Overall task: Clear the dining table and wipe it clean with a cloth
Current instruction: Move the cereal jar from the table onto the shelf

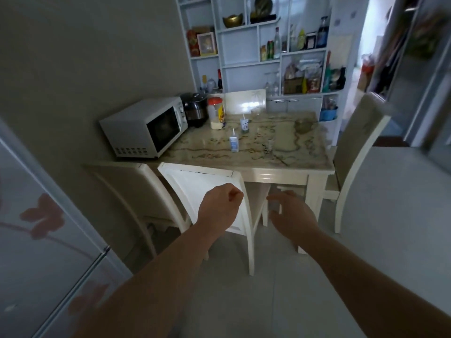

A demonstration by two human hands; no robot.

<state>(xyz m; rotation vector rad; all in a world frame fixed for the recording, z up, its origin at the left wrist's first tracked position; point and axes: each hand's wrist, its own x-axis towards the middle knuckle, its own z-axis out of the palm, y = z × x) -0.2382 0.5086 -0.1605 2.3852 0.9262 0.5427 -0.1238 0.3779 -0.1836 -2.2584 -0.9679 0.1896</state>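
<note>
Right hand (290, 215) blurred, grip unclear

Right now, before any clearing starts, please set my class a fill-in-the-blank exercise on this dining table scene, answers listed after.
1. On the table, the microwave stands at the ____ end.
2. The left hand is curled into a ____.
3. The left hand hovers before the back of a white ____.
Answers: left; fist; chair.
</note>
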